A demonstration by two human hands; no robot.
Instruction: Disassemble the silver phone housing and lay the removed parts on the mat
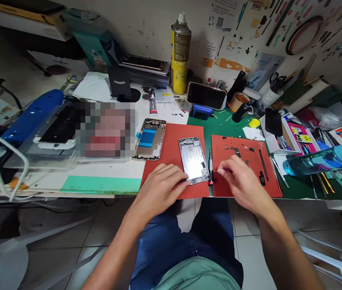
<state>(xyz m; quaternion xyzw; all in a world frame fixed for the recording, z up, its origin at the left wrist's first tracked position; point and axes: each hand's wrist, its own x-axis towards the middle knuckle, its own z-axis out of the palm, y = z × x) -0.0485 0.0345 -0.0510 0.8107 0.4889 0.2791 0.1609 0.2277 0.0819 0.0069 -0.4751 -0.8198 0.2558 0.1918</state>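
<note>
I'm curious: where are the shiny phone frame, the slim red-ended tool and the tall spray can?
Phone frame [192, 158]: head view, middle of its silvery inner face.
Slim red-ended tool [210, 164]: head view, its barrel.
Spray can [180, 56]: head view, middle of its body.

On the wall [148, 34] beyond the desk's [125, 170] far edge, you can read a handwritten "37" [211, 20] near a printed QR code [219, 22]; lettering on the yellow can [180, 60] and small tube [153, 104] is too small.
</note>
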